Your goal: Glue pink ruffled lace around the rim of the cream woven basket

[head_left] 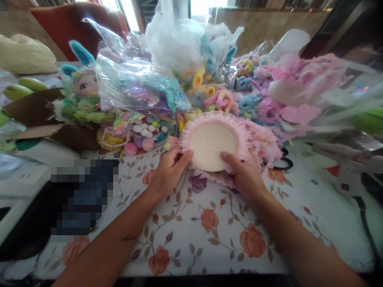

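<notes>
Between my two hands is a round woven disc [213, 145], cream coloured and edged with ruffled pink lace; it looks like a small straw hat or base seen from its flat side. My left hand [173, 167] grips its left rim, thumb on the woven face and fingers behind. On the lower right, my right hand [243, 171] pinches the rim in the same way. More pink ruffled fabric [265, 141] with small decorations lies just behind and to the right. The disc is tilted toward me above the flowered tablecloth [179, 239].
Plastic bags of craft pieces [134, 85] and plush parts pile up along the back. A doll [85, 87] in green frills stands left, by a cardboard box [50, 111]. A glue gun [344, 163] with a cable lies right. A black ring [283, 163] sits near the pink fabric.
</notes>
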`<state>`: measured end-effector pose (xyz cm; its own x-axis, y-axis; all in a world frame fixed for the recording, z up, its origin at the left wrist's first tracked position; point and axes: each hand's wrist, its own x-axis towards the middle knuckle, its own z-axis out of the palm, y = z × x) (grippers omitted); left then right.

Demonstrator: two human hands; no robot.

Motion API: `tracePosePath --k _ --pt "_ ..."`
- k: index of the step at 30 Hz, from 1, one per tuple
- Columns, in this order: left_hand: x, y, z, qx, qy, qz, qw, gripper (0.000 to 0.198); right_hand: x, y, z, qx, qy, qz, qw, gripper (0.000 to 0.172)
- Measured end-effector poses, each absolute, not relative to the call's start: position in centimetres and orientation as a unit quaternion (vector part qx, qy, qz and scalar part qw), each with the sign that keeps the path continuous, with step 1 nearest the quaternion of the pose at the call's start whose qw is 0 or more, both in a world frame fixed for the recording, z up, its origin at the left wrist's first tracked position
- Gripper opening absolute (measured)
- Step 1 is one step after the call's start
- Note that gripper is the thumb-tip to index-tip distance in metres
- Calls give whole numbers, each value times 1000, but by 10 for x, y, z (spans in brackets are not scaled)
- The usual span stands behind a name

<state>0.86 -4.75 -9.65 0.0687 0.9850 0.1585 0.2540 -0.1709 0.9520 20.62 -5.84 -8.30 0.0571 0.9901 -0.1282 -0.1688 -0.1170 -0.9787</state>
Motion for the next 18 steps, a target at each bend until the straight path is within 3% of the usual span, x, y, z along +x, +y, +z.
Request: tracePosePath --k 4,9,13,15,18 --pt "8 -48 -99 619 540 425 380 37 204 -61 -80 -517 -411 530 532 55" --pt "12 -52 -93 639 574 440 262 36 203 -65 -81 -524 -445 520 507 51" --pt "13 -53 -91 634 587 467 188 34 205 -68 -83 -518 -518 450 510 57" --pt "13 -53 -93 621 590 472 207 35 205 -67 -84 -522 -520 445 509 60" --pt "13 -51 -95 604 550 483 315 31 207 -64 -84 -528 -496 450 522 60"
